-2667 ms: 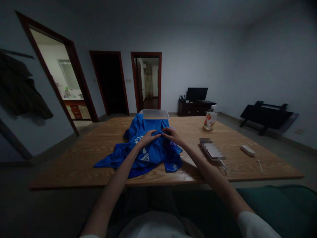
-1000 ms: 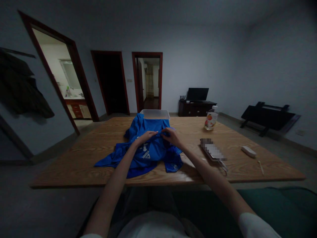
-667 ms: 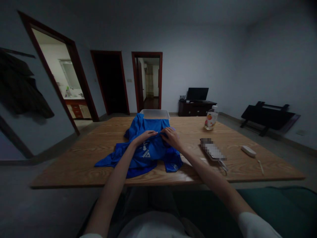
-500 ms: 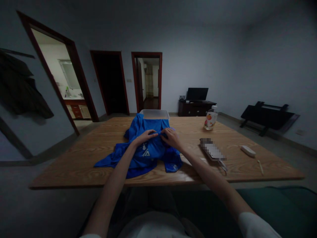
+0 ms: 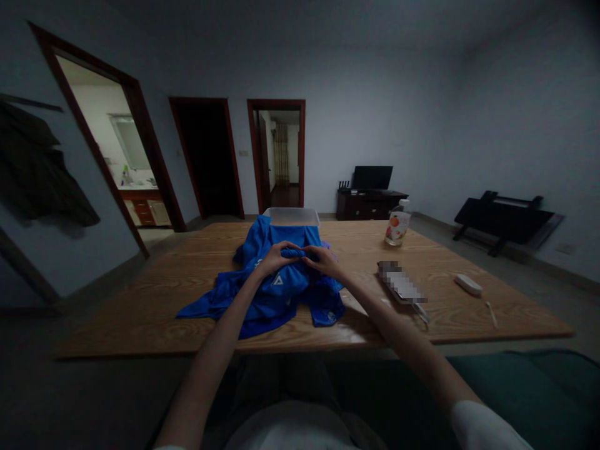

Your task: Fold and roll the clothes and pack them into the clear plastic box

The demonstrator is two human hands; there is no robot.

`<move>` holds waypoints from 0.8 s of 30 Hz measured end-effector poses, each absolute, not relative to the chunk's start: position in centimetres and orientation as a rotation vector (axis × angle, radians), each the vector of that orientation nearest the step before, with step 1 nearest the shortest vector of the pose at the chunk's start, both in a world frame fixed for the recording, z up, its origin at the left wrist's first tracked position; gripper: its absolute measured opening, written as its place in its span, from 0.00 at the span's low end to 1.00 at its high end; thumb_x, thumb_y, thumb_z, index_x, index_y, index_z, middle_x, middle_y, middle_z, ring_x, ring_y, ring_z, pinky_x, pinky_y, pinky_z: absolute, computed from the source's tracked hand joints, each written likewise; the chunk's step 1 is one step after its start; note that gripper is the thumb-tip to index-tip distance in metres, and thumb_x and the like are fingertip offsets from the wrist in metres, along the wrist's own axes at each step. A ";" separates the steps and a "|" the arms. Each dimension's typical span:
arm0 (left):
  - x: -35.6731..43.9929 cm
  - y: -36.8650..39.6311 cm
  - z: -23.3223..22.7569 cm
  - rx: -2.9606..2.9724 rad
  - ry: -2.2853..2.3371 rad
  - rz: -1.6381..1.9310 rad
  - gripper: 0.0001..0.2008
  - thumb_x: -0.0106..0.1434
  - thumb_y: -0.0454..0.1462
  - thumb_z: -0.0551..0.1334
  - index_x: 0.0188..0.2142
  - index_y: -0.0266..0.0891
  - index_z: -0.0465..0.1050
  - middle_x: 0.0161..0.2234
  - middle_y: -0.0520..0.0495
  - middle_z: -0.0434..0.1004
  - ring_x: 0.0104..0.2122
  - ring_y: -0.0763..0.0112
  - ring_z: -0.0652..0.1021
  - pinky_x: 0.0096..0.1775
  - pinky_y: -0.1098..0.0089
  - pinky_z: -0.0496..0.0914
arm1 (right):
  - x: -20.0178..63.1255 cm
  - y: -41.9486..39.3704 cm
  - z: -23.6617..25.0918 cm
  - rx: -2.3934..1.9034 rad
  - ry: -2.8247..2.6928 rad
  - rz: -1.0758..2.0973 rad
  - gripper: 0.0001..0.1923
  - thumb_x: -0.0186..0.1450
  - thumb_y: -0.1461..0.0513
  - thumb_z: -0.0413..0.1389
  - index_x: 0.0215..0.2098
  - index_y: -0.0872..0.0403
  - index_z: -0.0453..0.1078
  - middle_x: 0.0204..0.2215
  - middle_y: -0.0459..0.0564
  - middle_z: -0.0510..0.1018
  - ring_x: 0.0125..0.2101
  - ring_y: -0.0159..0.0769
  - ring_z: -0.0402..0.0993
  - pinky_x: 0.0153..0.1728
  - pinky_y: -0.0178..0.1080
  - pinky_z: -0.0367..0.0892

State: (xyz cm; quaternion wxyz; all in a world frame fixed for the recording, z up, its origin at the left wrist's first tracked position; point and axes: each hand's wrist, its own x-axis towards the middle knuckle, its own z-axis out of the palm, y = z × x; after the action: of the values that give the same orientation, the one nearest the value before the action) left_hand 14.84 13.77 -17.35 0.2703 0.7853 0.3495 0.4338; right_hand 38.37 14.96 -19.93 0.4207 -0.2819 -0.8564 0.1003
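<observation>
Green seat (image 5: 525, 381) at lower right, then the near edge of the wooden table (image 5: 150, 312). Blue garment (image 5: 285, 300) lies crumpled on it, straight ahead of me, one pointed corner out to my left. My left hand (image 5: 272, 259) and right hand (image 5: 324, 259) meet over its middle, both pinched on one gathered fold (image 5: 291, 253). Key geometry: fold's long axis runs crosswise, hand to hand; more of the cloth lies to the left, so left is nearer the bulk. Off to the right: flat item (image 5: 398, 281), pixelated, can't identify; white case (image 5: 467, 285) further right. Purple bit (image 5: 327, 246) just past my right hand, unclear what. Bottle (image 5: 397, 225) stands beyond. Clear bin (image 5: 290, 216) right behind the garment; can't tell if cloth overlaps its rim. Far wall: screen (image 5: 372, 177) on a dark cabinet (image 5: 370, 203).
</observation>
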 end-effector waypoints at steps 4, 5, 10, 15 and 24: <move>14.9 13.5 -17.2 2.087 0.939 1.104 0.27 0.54 0.50 0.73 0.49 0.38 0.78 0.50 0.41 0.79 0.52 0.58 0.77 0.58 0.60 0.68 | 38.2 15.5 -20.6 -0.740 -2.090 0.223 0.14 0.67 0.57 0.59 0.49 0.52 0.74 0.42 0.51 0.80 0.41 0.42 0.77 0.43 0.41 0.69; 15.0 13.5 -17.2 2.078 0.948 1.082 0.28 0.54 0.51 0.72 0.50 0.38 0.78 0.51 0.41 0.78 0.52 0.58 0.76 0.58 0.61 0.68 | 38.1 15.5 -20.6 -0.745 -2.079 0.221 0.14 0.66 0.57 0.60 0.49 0.52 0.74 0.42 0.51 0.80 0.40 0.41 0.77 0.43 0.41 0.68; 14.9 13.6 -17.2 2.064 1.041 1.041 0.27 0.60 0.58 0.64 0.47 0.39 0.79 0.48 0.44 0.80 0.50 0.59 0.77 0.54 0.67 0.69 | 38.0 15.0 -20.2 -0.752 -2.041 0.219 0.12 0.65 0.60 0.61 0.46 0.52 0.72 0.41 0.49 0.79 0.40 0.40 0.75 0.42 0.39 0.67; 14.6 13.7 -17.0 2.079 1.129 1.017 0.30 0.60 0.60 0.63 0.45 0.37 0.79 0.45 0.44 0.81 0.46 0.59 0.78 0.50 0.69 0.70 | 37.8 13.9 -19.7 -0.740 -2.026 0.090 0.10 0.64 0.63 0.61 0.44 0.53 0.70 0.39 0.50 0.76 0.40 0.40 0.73 0.42 0.40 0.66; 14.1 13.6 -16.9 2.132 1.002 0.857 0.30 0.61 0.60 0.62 0.48 0.38 0.80 0.47 0.47 0.82 0.49 0.59 0.78 0.52 0.69 0.69 | 37.6 12.5 -19.1 -0.672 -2.208 -0.290 0.08 0.68 0.62 0.59 0.45 0.53 0.70 0.40 0.53 0.75 0.43 0.45 0.68 0.47 0.45 0.63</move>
State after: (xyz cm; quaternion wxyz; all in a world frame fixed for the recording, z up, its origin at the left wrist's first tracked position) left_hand 14.08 13.62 -16.90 0.3120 0.8081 0.3798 0.3246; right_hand 37.55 12.50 -19.14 0.3966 -0.2651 -0.8714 -0.1146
